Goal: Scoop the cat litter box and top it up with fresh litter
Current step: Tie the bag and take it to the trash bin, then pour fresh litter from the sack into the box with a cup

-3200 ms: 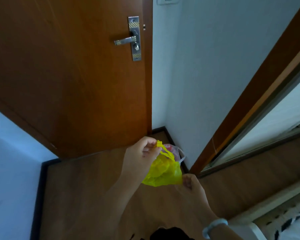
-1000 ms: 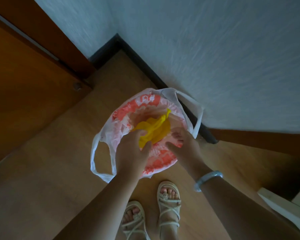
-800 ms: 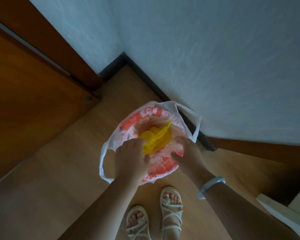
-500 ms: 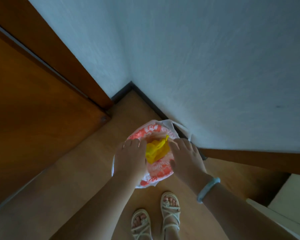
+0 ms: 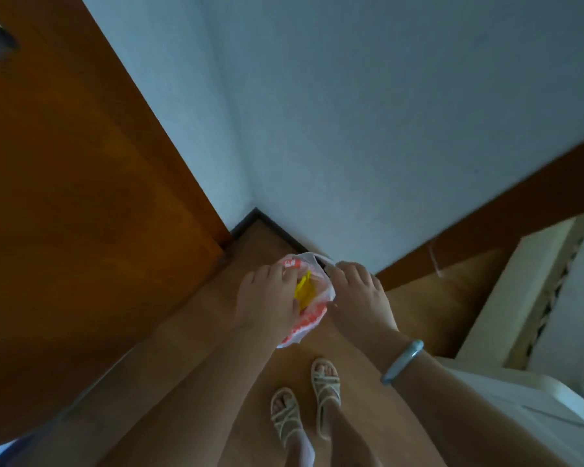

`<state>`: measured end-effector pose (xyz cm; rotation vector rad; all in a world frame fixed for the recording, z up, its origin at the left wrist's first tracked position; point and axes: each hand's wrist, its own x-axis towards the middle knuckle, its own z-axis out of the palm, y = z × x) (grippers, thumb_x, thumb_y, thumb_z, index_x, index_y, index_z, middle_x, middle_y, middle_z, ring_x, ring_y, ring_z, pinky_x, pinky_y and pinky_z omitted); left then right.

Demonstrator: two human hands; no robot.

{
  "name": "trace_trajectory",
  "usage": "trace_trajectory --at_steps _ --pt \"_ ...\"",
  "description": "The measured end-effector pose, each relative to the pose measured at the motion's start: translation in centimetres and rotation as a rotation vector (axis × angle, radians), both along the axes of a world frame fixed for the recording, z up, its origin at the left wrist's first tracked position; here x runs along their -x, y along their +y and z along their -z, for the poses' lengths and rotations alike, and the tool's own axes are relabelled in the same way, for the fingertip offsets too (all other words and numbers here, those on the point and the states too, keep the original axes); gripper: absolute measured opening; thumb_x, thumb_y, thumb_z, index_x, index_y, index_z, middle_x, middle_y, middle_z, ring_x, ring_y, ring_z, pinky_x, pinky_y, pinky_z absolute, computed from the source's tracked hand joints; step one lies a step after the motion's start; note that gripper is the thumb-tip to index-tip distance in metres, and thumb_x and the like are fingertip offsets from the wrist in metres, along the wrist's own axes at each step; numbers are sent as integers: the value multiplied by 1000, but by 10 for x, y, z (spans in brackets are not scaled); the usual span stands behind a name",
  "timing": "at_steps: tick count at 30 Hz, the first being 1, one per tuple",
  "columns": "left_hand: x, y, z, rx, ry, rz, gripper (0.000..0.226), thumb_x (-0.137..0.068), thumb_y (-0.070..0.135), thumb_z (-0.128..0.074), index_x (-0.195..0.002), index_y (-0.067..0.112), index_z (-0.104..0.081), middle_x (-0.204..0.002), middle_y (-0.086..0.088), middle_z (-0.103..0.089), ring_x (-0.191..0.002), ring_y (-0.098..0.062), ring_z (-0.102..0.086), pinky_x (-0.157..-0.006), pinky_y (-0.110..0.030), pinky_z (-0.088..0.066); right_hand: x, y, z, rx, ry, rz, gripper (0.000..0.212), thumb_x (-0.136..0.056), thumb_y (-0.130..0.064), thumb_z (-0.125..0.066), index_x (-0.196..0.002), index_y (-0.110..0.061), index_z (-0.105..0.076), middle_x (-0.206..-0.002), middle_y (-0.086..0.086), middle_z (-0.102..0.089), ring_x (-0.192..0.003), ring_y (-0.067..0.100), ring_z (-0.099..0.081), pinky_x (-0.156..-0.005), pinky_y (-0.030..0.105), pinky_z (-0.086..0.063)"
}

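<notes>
Left grip (image 5: 267, 305) and right grip (image 5: 358, 298) clutch the rim of a red-white bag (image 5: 305, 326), yellow bag (image 5: 304, 291) inside, on floor (image 5: 189, 318) cornered between door (image 5: 64, 197) and wall (image 5: 351, 129).

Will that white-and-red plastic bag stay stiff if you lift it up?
Probably floppy: the white-and-red plastic bag looks crumpled between the left hand and right hand. Likely light too, showing only a small yellow plastic bag inside.
</notes>
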<state>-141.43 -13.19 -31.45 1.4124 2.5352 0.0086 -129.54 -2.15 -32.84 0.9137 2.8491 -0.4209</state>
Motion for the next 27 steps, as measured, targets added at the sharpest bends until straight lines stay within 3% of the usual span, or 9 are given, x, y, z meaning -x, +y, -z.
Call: trace_trajectory --at_steps 3,7,14,18,22,27 --pt "-21 -2 -42 -13 30 53 46 -90 45 -49 -130 23 -42 -124 -1 -56 -110 -19 -53 -90 -30 -43 -27 -8 -44 6 22 46 53 -85 -25 -60 -135 -21 -42 -135 1 -47 -126 23 -43 -103 36 -36" --pt "-48 -3 -96 -51 66 126 42 -89 40 -48 -127 20 -45 -121 -2 -55 -110 -22 -51 -88 -33 -43 -66 -15 -97 11 32 110 54 -93 -36 -51 -141 -25 -30 -144 -3 -36 -133 19 -34 -109 32 -29" --pt "-104 -8 -161 -118 116 269 38 -88 31 -49 -124 20 -45 -122 -2 -49 -113 -23 -45 -88 -34 -39 -133 -27 -154 -56 79 184 60 -87 -31 -57 -141 -23 -33 -139 -1 -42 -129 20 -38 -105 33 -34" --pt "-145 -11 -173 -139 140 333 43 -90 35 -47 -130 20 -40 -130 -2 -45 -120 -23 -40 -95 -34 -36 -179 -35 -172 -88 105 226 63 -86 -32 -58 -142 -23 -32 -140 -2 -41 -131 20 -35 -107 33 -32" --pt "-200 -9 -183 -146 155 368 49 -92 38 -48 -136 21 -36 -137 -4 -43 -125 -23 -39 -100 -34 -37 -237 -50 -183 -123 135 279 59 -85 -33 -58 -139 -24 -34 -138 -3 -42 -130 20 -35 -107 33 -33" --pt "-291 -10 -200 -180 176 454 50 -88 38 -56 -132 19 -41 -132 -3 -47 -123 -24 -41 -98 -37 -37 -334 -71 -191 -171 95 362 59 -82 -30 -62 -135 -22 -38 -136 1 -43 -131 24 -35 -107 37 -31"
